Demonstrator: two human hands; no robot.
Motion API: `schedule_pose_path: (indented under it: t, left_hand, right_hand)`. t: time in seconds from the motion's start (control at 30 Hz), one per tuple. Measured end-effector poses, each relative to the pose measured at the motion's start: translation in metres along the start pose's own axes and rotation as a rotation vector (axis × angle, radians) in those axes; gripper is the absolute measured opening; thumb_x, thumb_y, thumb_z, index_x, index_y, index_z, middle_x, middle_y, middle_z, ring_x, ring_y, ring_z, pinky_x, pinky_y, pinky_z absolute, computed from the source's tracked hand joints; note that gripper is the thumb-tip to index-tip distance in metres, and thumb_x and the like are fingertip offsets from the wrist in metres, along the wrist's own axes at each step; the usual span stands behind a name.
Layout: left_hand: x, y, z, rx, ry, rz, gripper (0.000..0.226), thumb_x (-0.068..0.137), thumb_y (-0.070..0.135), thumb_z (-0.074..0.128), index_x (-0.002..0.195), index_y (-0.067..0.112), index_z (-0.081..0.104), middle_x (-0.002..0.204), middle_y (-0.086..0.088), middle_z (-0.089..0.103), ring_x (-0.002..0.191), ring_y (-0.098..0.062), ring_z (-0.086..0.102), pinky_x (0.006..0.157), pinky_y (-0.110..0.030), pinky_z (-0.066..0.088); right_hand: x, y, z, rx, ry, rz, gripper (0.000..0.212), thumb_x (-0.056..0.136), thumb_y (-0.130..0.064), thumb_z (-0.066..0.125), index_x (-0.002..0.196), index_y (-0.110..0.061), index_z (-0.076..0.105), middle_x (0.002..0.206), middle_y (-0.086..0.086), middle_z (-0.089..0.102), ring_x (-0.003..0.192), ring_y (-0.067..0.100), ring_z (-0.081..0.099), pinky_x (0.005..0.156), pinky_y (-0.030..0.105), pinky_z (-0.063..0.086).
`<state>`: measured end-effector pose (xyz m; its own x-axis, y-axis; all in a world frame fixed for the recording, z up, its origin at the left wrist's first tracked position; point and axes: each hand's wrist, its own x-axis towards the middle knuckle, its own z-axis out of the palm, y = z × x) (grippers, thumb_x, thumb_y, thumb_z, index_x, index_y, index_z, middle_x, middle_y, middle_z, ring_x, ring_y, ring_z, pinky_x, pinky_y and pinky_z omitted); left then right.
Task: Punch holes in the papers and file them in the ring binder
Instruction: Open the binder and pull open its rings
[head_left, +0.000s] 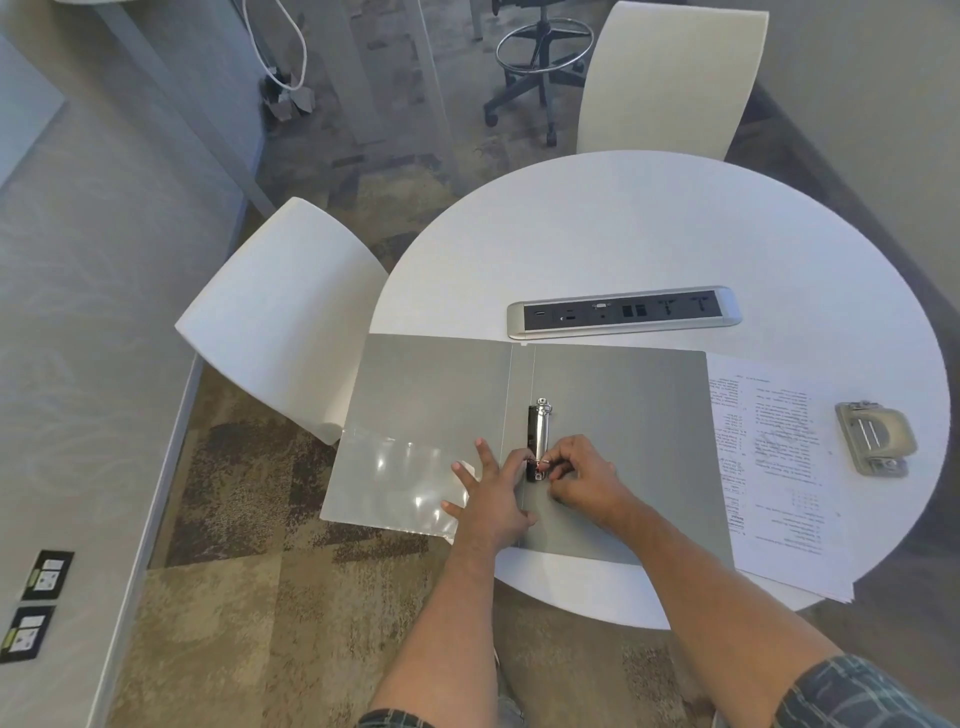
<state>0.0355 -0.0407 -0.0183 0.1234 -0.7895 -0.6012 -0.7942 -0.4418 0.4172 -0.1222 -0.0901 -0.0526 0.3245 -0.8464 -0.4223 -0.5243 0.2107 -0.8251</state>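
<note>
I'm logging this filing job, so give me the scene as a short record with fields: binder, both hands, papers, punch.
binder: ring binder lies open flat on the round table, left cover overhanging the edge
left hand: left hand at the near ring, outer fingers spread
right hand: right hand pinching the near ring
papers: papers stacked right of binder, partly under it
punch: hole punch resting on the papers

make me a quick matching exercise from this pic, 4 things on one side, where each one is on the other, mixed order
Things:
1. hole punch
2. ring binder
3. socket strip
4. stack of papers

Places:
A. lying open, left cover hanging past the table's edge
B. set into the table beyond the binder
C. on top of the papers, far right
D. partly tucked under the binder's right cover

Pairs: 1-C, 2-A, 3-B, 4-D
</note>
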Motion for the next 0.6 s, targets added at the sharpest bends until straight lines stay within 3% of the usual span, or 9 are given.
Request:
schedule_pose_path:
  t: [0.27, 0.4, 0.53, 0.6]
  left_hand:
    - [0.001, -0.001, -0.001, -0.045, 0.011, 0.010, 0.075, 0.086, 0.010, 0.075, 0.130, 0.056, 0.036, 0.168, 0.004, -0.022, 0.150, -0.050, -0.022, 0.106, -0.085, 0.005]
    - [0.001, -0.004, 0.002, -0.031, 0.024, 0.019, 0.075, 0.086, 0.014, 0.076, 0.134, 0.054, 0.035, 0.168, 0.005, -0.021, 0.151, -0.049, -0.021, 0.106, -0.085, 0.007]
    - [0.001, -0.004, 0.005, -0.014, 0.028, 0.018, 0.076, 0.087, 0.017, 0.075, 0.138, 0.054, 0.033, 0.168, 0.005, -0.022, 0.151, -0.049, -0.021, 0.106, -0.085, 0.008]
    - [-0.001, -0.002, 0.006, 0.011, 0.034, 0.008, 0.081, 0.089, 0.019, 0.074, 0.144, 0.053, 0.026, 0.167, 0.007, -0.024, 0.151, -0.047, -0.023, 0.107, -0.085, 0.007]
  right_hand:
    - [0.001, 0.009, -0.003, 0.066, -0.050, -0.031, 0.043, 0.054, -0.008, 0.063, 0.089, -0.033, 0.067, 0.109, -0.012, 0.049, 0.091, 0.004, 0.068, 0.111, 0.053, 0.040]
    - [0.000, 0.008, -0.006, 0.103, -0.064, -0.025, 0.044, 0.054, -0.006, 0.061, 0.092, -0.028, 0.068, 0.110, -0.006, 0.051, 0.096, 0.012, 0.068, 0.101, 0.054, 0.049]
    - [-0.002, 0.007, -0.009, 0.129, -0.058, -0.021, 0.045, 0.059, -0.001, 0.059, 0.098, -0.023, 0.068, 0.107, -0.001, 0.057, 0.097, 0.014, 0.067, 0.093, 0.050, 0.056]
    - [-0.006, 0.006, -0.014, 0.119, -0.085, -0.027, 0.052, 0.065, 0.005, 0.059, 0.108, -0.024, 0.065, 0.108, 0.001, 0.060, 0.100, 0.012, 0.066, 0.093, 0.041, 0.058]
